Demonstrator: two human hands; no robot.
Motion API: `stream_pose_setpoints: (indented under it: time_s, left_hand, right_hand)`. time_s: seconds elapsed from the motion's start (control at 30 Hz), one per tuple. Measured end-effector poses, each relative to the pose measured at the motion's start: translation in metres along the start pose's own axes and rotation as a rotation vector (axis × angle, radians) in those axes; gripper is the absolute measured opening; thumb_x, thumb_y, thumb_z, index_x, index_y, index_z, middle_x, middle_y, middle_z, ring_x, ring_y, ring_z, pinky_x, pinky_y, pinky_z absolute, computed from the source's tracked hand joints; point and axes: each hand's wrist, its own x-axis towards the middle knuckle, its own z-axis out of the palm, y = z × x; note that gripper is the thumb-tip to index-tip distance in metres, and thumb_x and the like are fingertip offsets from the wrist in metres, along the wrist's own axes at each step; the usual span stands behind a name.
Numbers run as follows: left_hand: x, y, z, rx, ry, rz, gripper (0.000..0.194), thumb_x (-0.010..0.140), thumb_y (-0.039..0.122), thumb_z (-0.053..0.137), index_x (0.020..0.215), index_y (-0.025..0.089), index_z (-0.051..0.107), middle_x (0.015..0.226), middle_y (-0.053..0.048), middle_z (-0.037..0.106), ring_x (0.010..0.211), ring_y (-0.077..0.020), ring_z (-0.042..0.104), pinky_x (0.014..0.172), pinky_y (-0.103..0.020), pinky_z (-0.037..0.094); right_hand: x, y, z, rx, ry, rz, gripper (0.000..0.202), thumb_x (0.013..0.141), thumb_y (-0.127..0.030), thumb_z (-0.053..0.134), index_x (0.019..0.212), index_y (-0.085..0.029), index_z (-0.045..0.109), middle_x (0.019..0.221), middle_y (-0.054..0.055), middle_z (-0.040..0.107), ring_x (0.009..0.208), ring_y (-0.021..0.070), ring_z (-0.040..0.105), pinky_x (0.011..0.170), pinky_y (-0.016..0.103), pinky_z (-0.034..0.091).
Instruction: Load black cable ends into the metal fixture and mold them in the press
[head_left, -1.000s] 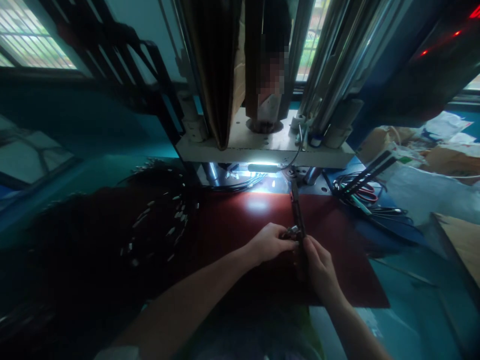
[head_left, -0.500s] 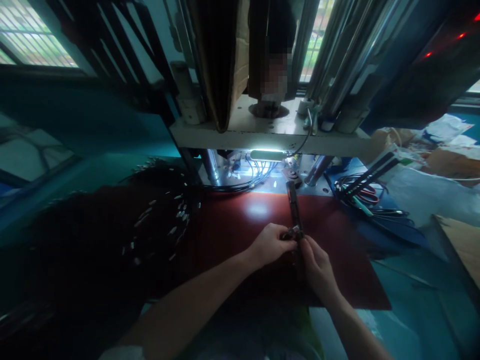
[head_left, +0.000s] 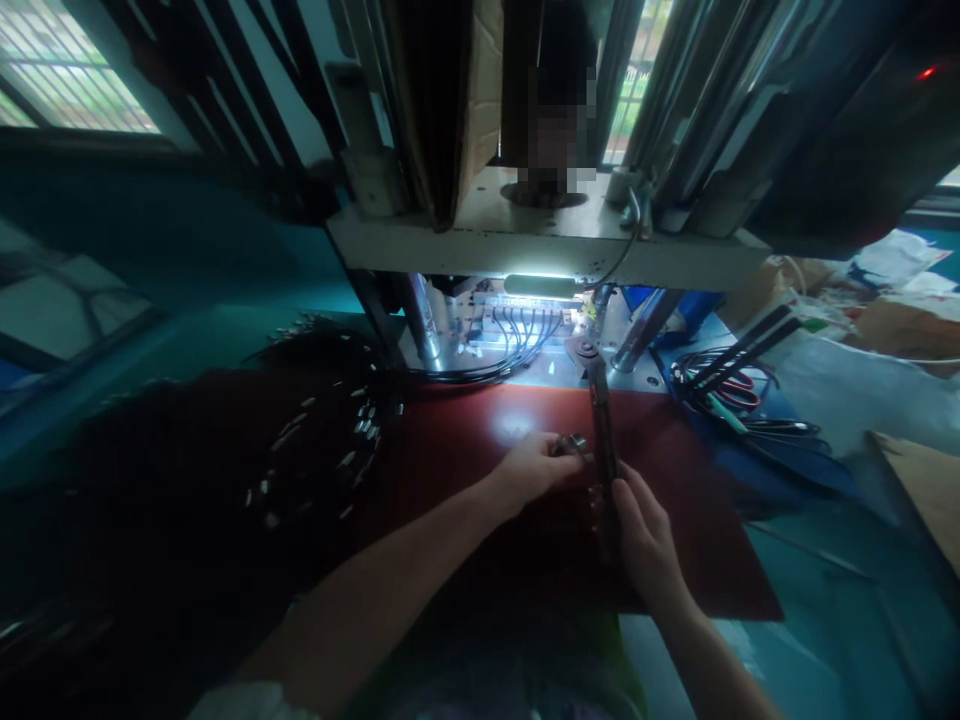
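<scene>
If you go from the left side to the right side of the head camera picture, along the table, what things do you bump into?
Dark heap of small metal-tipped parts → left hand holding a small metal piece → long dark bar gripped by the right hand → bundle of cables with red-handled scissors → white bags.

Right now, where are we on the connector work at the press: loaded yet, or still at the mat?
Still at the dark red mat. The left hand pinches a small metal connector piece; the right hand grips a long dark bar-shaped tool pointing toward the lit press opening. Nothing is visibly finished. The heap of black cables with metal tips lies at left.
</scene>
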Motion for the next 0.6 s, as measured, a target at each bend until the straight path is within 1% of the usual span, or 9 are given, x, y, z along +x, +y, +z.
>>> stream_pose_setpoints:
  time_s: [0.1,0.17,0.23,0.37,0.47,0.6]
  left_hand:
    - [0.001,-0.005,0.003,-0.033,-0.050,-0.030,0.020,0.062,0.030,0.061,0.061,0.012,0.051,0.052,0.004,0.044,0.048,-0.0058,0.037,0.047,-0.020,0.028]
    - [0.002,-0.008,0.004,-0.066,-0.060,-0.020,0.021,0.061,0.030,0.062,0.064,0.011,0.055,0.057,0.002,0.050,0.052,-0.0077,0.042,0.051,-0.022,0.033]
    - [0.002,-0.010,0.004,-0.099,-0.068,-0.024,0.023,0.060,0.032,0.063,0.066,0.011,0.056,0.059,0.001,0.052,0.055,-0.0090,0.045,0.055,-0.023,0.036]
    - [0.001,-0.011,0.007,-0.106,-0.045,0.027,0.023,0.061,0.032,0.063,0.066,0.011,0.055,0.061,0.001,0.053,0.056,-0.0092,0.046,0.057,-0.023,0.037]
    - [0.000,-0.012,0.010,-0.092,-0.006,0.067,0.022,0.062,0.033,0.061,0.062,0.012,0.053,0.057,0.002,0.050,0.053,-0.0089,0.044,0.054,-0.023,0.036]
    - [-0.003,-0.010,0.009,-0.089,-0.006,0.089,0.024,0.065,0.035,0.059,0.060,0.013,0.050,0.055,0.003,0.047,0.051,-0.0087,0.042,0.052,-0.022,0.034]
  right_hand:
    - [0.000,-0.003,0.001,0.023,-0.019,0.007,0.055,0.080,-0.052,0.052,0.124,-0.019,0.042,0.059,-0.004,0.053,0.039,0.0106,0.048,0.031,0.020,0.042]
    - [0.001,-0.005,0.001,0.020,-0.027,0.009,0.056,0.080,-0.052,0.052,0.125,-0.019,0.044,0.057,-0.004,0.053,0.038,0.0105,0.047,0.030,0.020,0.041]
    - [0.001,-0.005,0.000,0.010,-0.038,0.009,0.056,0.081,-0.051,0.051,0.125,-0.018,0.044,0.053,-0.005,0.051,0.036,0.0100,0.045,0.029,0.019,0.039]
    - [0.001,-0.005,0.000,-0.022,-0.044,-0.001,0.056,0.081,-0.051,0.050,0.125,-0.017,0.045,0.051,-0.005,0.050,0.034,0.0096,0.043,0.028,0.019,0.037]
    - [0.002,-0.006,0.001,-0.100,-0.042,-0.021,0.057,0.081,-0.052,0.049,0.124,-0.015,0.046,0.052,-0.004,0.050,0.036,0.0114,0.045,0.029,0.021,0.038]
    - [0.004,-0.008,0.004,-0.175,-0.062,-0.034,0.058,0.079,-0.053,0.049,0.123,-0.015,0.048,0.054,-0.002,0.054,0.036,0.0122,0.045,0.032,0.024,0.042]
